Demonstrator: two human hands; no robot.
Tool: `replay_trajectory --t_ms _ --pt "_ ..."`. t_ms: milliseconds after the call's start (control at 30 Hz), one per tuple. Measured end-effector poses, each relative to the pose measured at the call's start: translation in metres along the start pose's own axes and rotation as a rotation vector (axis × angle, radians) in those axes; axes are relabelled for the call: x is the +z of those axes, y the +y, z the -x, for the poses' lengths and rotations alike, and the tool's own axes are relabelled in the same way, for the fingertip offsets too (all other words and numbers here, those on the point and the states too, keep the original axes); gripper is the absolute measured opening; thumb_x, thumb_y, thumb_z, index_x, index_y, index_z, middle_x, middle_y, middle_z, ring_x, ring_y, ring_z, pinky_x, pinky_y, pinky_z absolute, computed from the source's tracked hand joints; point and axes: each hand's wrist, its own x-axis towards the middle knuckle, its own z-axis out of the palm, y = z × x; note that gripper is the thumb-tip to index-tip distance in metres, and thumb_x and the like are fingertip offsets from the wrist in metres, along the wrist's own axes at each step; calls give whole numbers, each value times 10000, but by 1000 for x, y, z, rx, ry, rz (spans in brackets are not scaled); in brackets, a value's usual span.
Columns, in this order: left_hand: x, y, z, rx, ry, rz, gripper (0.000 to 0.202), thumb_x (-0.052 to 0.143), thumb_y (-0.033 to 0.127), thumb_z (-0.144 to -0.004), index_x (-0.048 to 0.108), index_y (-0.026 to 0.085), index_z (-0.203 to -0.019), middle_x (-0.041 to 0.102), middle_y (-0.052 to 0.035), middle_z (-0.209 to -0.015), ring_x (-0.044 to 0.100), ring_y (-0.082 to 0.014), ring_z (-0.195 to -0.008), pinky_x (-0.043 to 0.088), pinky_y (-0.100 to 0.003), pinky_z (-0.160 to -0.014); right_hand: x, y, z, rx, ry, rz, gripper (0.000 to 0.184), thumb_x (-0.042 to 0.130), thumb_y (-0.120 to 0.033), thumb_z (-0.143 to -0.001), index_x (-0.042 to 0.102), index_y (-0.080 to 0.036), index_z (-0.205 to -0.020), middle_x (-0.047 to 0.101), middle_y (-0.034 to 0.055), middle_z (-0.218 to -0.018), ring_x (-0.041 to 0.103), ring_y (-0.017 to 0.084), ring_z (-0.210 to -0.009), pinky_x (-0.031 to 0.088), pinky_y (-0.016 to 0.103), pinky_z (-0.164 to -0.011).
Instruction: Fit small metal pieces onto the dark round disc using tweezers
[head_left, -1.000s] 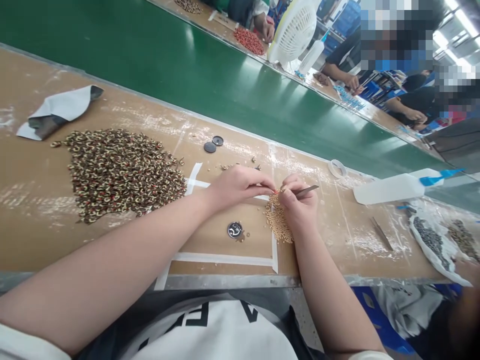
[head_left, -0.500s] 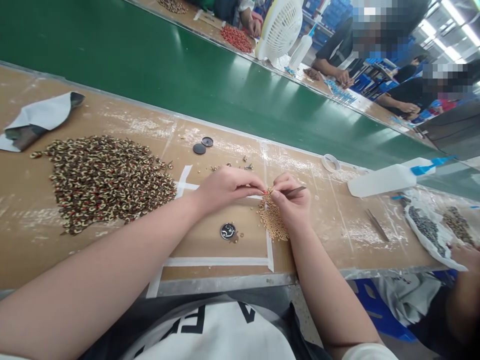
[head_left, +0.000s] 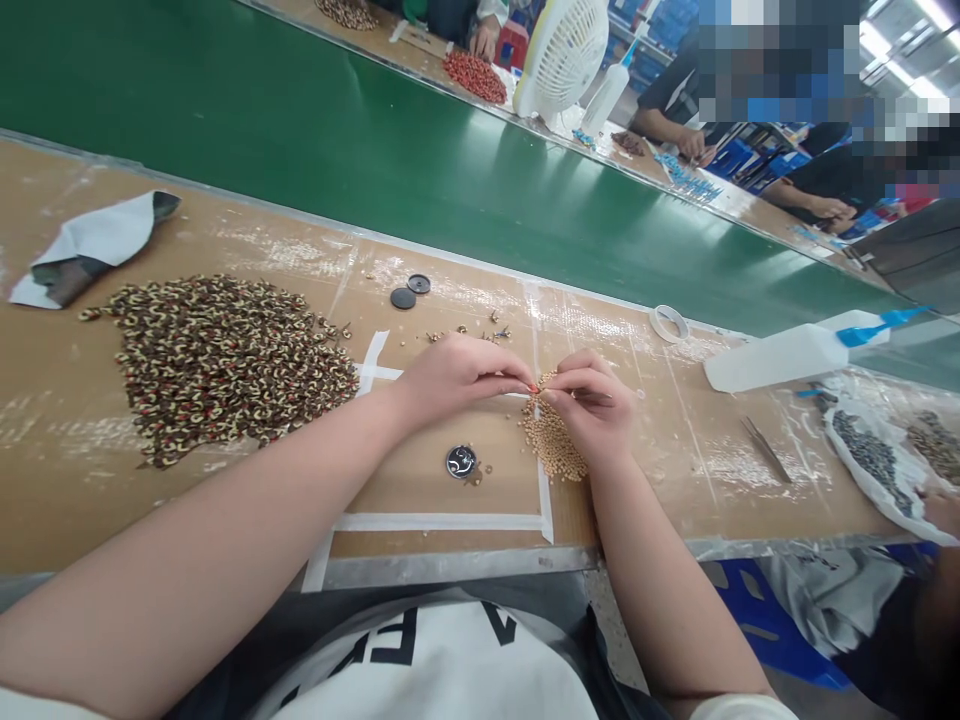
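Observation:
My left hand point(head_left: 459, 375) is closed, its fingertips pinching a tiny red piece point(head_left: 533, 388). Thumb and fingers of my right hand point(head_left: 596, 405) are pinched together and touch or nearly touch that same piece. Slim dark tweezers point(head_left: 598, 399) lie mostly hidden within the right hand. Below both hands spreads a heap of small tan beads point(head_left: 553, 440). A small round dish with shiny black contents point(head_left: 460, 461) sits nearer to me. To the left is a large pile of brown and cream curled pieces with red spots point(head_left: 232, 370).
Two dark round lids point(head_left: 403, 298) and a few loose bits lie behind my hands. On the right are a white bottle with a blue nozzle point(head_left: 780, 358), another pair of tweezers point(head_left: 766, 450) and a bag of dark pieces point(head_left: 862, 450). Co-workers sit beyond the green belt point(head_left: 420, 170).
My right hand's fingers have shifted and stretched toward the red piece. The tweezers' end, which stuck out to the right, is now tucked into the hand. The view has moved slightly.

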Motion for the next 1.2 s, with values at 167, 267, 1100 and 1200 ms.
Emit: replay_trajectory --t_ms 167,267,1100,1200 --pt "0 -2 1 101 -17 -44 187 631 347 -1010 795 259 -1036 823 9 -1012 763 -133 -898 535 -241 -832 -3 -3 0 -58 -34 35 73 824 -223 -848 788 -285 -863 614 11 -810 580 167 -737 466 336 -644" --pt "-1 -1 2 137 -23 -59 188 637 354 -1008 796 257 -1030 825 8 -1000 769 -135 -883 539 -241 -794 -4 -2 0 -83 -58 -8 100 829 -206 -843 792 -291 -879 606 7 -809 570 162 -728 458 329 -639" --pt "8 5 7 63 11 -176 189 615 327 -1022 785 263 -1075 825 22 -1037 762 -124 -848 515 -259 -792 5 9 3 5 16 -48 114 807 -303 -860 729 -244 -802 594 21 -787 563 179 -736 442 334 -647" --pt "8 6 7 69 14 -169 176 625 307 -1016 783 252 -1071 826 23 -1021 760 -122 -830 510 -249 -762 5 9 4 -4 16 -61 91 807 -273 -863 732 -247 -818 596 18 -796 565 176 -740 439 335 -659"
